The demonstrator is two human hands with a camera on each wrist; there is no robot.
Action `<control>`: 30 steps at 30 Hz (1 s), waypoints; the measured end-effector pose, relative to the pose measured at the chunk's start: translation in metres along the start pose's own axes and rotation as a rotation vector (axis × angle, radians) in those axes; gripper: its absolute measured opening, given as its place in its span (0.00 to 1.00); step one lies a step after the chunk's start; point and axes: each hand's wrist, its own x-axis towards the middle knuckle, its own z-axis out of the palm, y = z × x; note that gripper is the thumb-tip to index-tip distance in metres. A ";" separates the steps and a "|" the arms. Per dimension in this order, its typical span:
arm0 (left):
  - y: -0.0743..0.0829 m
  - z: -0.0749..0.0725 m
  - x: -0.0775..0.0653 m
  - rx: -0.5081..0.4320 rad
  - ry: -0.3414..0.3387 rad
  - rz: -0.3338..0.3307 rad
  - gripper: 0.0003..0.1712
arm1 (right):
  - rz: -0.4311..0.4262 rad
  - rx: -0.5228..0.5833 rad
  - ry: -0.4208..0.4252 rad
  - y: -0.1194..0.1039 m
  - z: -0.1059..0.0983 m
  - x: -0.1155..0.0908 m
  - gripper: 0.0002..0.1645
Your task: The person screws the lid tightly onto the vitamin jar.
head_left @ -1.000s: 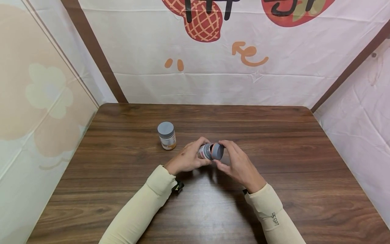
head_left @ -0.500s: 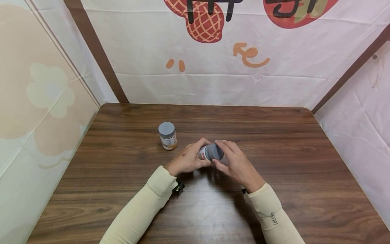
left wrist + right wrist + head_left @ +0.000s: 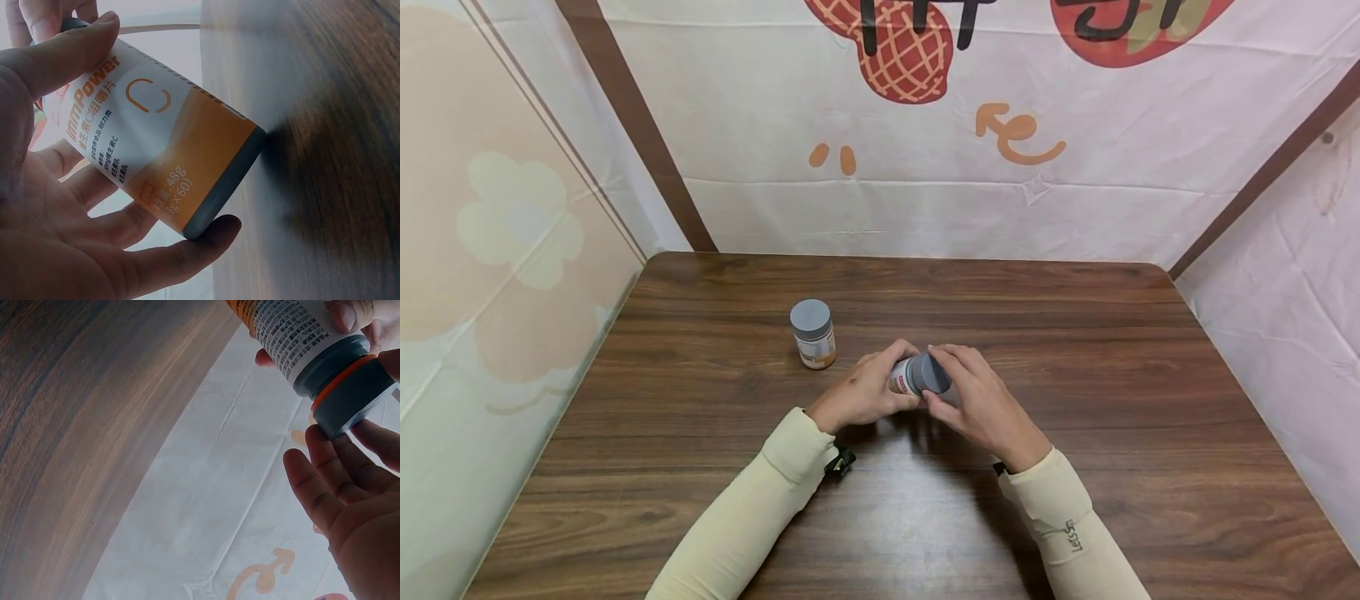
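A white and orange vitamin C tablet bottle (image 3: 900, 378) is tilted on its side above the table, label showing in the left wrist view. My left hand (image 3: 867, 387) grips its body, thumb on one side and fingers on the other. At the bottle's mouth sits a grey lid (image 3: 932, 372), with an orange ring (image 3: 342, 380) along its edge in the right wrist view. My right hand (image 3: 988, 407) holds this lid between thumb and fingertips. Whether the lid is fully seated cannot be seen.
A second bottle (image 3: 812, 335), grey-lidded and similar, stands upright on the wooden table (image 3: 1075, 333) to the left of and beyond my left hand. A printed cloth backdrop (image 3: 760, 208) rises behind the table's far edge, with more cloth at both sides.
One second ago the lid was tilted off the bottle, its dark mouth showing. My right hand has moved it left onto the mouth. The second bottle has stayed put.
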 end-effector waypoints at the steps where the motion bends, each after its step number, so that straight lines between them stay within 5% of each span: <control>1: 0.000 0.000 0.000 -0.001 0.000 -0.001 0.29 | 0.000 0.000 0.000 0.000 0.000 0.000 0.33; 11: 0.002 0.000 0.000 0.019 0.011 0.008 0.29 | 0.040 -0.003 0.024 0.001 0.004 0.000 0.32; 24: 0.002 -0.001 0.001 0.035 0.019 0.038 0.28 | 0.254 0.007 -0.023 -0.009 0.000 0.004 0.35; 30: 0.002 -0.001 0.000 0.049 0.008 0.026 0.30 | 0.108 -0.038 -0.090 -0.004 -0.003 0.006 0.45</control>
